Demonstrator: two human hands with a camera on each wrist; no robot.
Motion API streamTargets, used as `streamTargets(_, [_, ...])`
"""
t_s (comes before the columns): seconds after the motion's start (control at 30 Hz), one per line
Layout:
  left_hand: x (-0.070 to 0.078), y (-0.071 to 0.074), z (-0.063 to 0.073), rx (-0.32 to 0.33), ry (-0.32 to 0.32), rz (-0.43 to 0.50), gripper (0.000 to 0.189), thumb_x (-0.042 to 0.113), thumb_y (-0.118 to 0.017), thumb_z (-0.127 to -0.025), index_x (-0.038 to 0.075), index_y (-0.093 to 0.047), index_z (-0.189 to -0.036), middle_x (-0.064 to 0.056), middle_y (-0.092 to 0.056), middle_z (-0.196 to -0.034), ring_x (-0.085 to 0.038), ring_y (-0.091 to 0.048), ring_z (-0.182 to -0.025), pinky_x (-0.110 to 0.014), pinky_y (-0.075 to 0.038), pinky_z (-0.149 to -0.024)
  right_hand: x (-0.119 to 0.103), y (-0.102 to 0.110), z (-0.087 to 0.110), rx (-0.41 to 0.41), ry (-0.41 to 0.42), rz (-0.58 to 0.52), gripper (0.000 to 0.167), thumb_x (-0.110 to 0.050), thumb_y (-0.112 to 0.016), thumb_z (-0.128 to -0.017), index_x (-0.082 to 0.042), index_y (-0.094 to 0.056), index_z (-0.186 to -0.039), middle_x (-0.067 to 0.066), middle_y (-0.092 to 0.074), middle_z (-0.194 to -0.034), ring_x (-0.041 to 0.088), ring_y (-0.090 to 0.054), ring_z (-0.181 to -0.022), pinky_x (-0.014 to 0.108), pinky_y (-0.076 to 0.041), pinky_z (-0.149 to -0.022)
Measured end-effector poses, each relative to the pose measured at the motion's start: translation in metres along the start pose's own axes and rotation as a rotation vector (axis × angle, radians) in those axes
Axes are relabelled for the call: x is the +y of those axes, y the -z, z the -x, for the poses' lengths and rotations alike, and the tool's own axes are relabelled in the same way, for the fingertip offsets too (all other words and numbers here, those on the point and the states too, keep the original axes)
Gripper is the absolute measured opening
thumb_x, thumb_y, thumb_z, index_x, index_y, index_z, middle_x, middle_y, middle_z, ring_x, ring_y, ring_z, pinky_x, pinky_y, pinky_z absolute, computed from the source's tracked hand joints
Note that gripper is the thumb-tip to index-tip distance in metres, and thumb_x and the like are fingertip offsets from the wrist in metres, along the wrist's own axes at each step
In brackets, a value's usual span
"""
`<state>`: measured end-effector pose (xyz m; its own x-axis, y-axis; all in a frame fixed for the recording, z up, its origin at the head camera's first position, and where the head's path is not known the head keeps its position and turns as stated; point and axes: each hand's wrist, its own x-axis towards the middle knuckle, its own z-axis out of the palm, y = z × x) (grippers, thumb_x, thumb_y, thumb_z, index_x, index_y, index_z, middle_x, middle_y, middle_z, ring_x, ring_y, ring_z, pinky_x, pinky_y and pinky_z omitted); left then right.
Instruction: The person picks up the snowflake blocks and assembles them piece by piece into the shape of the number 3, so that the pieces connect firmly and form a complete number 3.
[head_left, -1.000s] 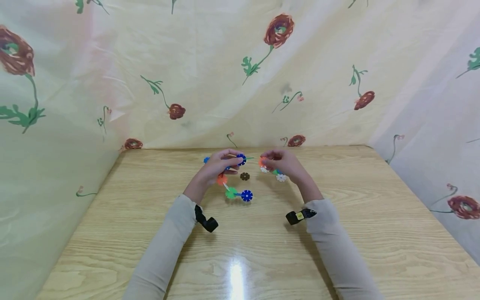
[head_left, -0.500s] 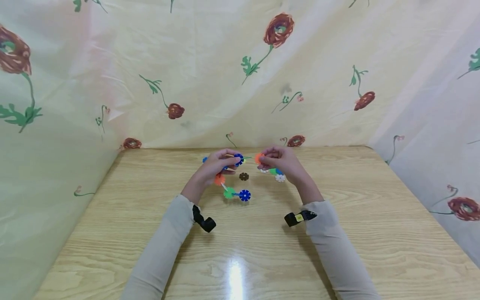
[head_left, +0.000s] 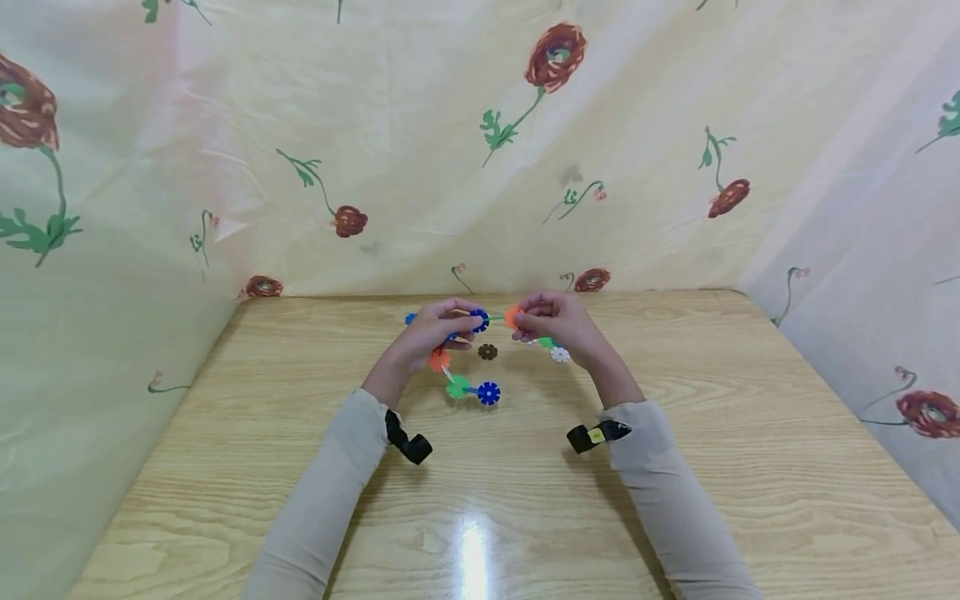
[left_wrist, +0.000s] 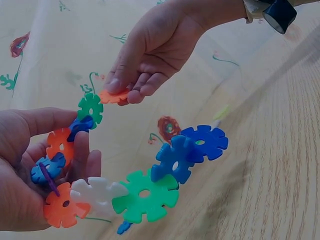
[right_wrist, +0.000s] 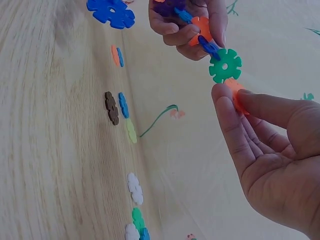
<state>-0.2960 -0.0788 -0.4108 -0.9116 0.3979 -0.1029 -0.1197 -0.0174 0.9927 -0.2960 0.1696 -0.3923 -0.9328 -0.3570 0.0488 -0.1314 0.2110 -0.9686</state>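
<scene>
I have the right hand (right_wrist: 272, 150) pinching an orange notched plastic disc (right_wrist: 236, 95) at the rim of the green notched plastic disc (right_wrist: 232, 59), which juts rightward from the dark-blue plastic disc (left_wrist: 82, 124) my left hand (left_wrist: 20, 150) pinches.

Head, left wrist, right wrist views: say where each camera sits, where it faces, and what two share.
Head: on the head, facing forward and down at the table and flowered cloth; both sleeves, left hand and right hand show.
Left wrist: on that wrist, facing past the left hand toward the right; both show.
Right wrist: on that wrist, facing past the right hand toward the left; both show.
Both wrist views share the right hand's orange disc and the green disc beside it.
</scene>
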Motion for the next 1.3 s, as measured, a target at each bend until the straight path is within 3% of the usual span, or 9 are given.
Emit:
streamTargets(0.3, [-0.0002, -0.0009, 0.0005, -0.021, 0.006, -0.027, 0.022, 0.015, -0.065, -0.100, 0.007, -0.066, -0.121, 0.001, -0.066, -0.097, -0.013, -0.065, -0.083, -0.028, -0.061, -0.080, 0.0007, -0.0001, 0.0000, -0.010, 0.027, 0.024, 0.023, -0.005, -0.068, -0.097, 0.009, -0.065, -0.115, 0.006, -0.075, -0.090, 0.015, -0.074, -0.076, 0.033, -0.064, -0.076])
streamTargets(0.57, [-0.0014, -0.0021, -0.0010, -0.032, -0.005, -0.036, 0.021, 0.014, -0.065, -0.100, 0.002, -0.066, -0.118, 0.002, -0.068, -0.096, -0.013, -0.065, -0.085, -0.026, -0.060, -0.079, -0.0027, 0.0000, 0.0011, 0.024, 0.050, 0.159, 0.020, -0.011, -0.072, -0.096, 0.001, -0.071, -0.111, 0.007, -0.076, -0.090, 0.030, -0.073, -0.081, 0.029, -0.061, -0.068])
streamTargets(0.77, [-0.0001, -0.0031, 0.0006, -0.020, 0.003, -0.049, 0.021, 0.012, -0.068, -0.099, 0.000, -0.069, -0.115, 0.003, -0.070, -0.095, -0.014, -0.066, -0.087, -0.048, -0.055, -0.102, -0.0048, 0.0001, 0.0028, 0.006, 0.069, 0.156, 0.018, -0.008, -0.071, -0.095, 0.003, -0.073, -0.109, 0.011, -0.076, -0.090, 0.017, -0.072, -0.075, 0.032, -0.062, -0.071])
streamTargets(0.9, [0.0006, -0.0042, 0.0008, -0.006, 0.013, -0.059, 0.020, 0.012, -0.069, -0.098, 0.000, -0.069, -0.114, 0.002, -0.069, -0.095, -0.016, -0.066, -0.091, -0.055, -0.048, -0.109, -0.0054, -0.0007, 0.0038, -0.008, 0.085, 0.144, 0.017, -0.005, -0.070, -0.095, 0.005, -0.073, -0.109, 0.012, -0.076, -0.090, 0.014, -0.071, -0.074, 0.031, -0.063, -0.071])
streamTargets(1.07, [0.0008, -0.0054, -0.0004, 0.007, 0.012, -0.083, 0.020, 0.013, -0.070, -0.097, 0.000, -0.070, -0.113, 0.001, -0.070, -0.097, -0.025, -0.067, -0.101, -0.044, -0.056, -0.100, -0.0043, -0.0022, 0.0032, -0.007, 0.104, 0.141, 0.016, -0.004, -0.072, -0.094, 0.006, -0.073, -0.107, 0.015, -0.076, -0.090, 0.014, -0.072, -0.073, 0.032, -0.063, -0.071])
streamTargets(1.2, [0.0008, -0.0071, -0.0008, 0.009, 0.008, -0.090, 0.023, 0.013, -0.069, -0.098, -0.001, -0.069, -0.115, 0.001, -0.069, -0.097, -0.015, -0.065, -0.090, -0.036, -0.059, -0.094, -0.0061, -0.0047, 0.0033, 0.005, 0.105, 0.142, 0.016, -0.005, -0.072, -0.094, 0.005, -0.073, -0.106, 0.019, -0.076, -0.092, 0.013, -0.072, -0.073, 0.035, -0.063, -0.073])
streamTargets(1.3, [0.0008, -0.0083, -0.0003, 0.014, 0.005, -0.063, 0.025, 0.014, -0.067, -0.099, -0.001, -0.067, -0.119, 0.000, -0.068, -0.098, -0.013, -0.064, -0.087, -0.042, -0.056, -0.101, -0.0071, -0.0067, 0.0032, 0.039, 0.096, 0.123, 0.017, -0.006, -0.072, -0.094, 0.006, -0.073, -0.106, 0.014, -0.077, -0.090, 0.013, -0.072, -0.073, 0.041, -0.063, -0.077])
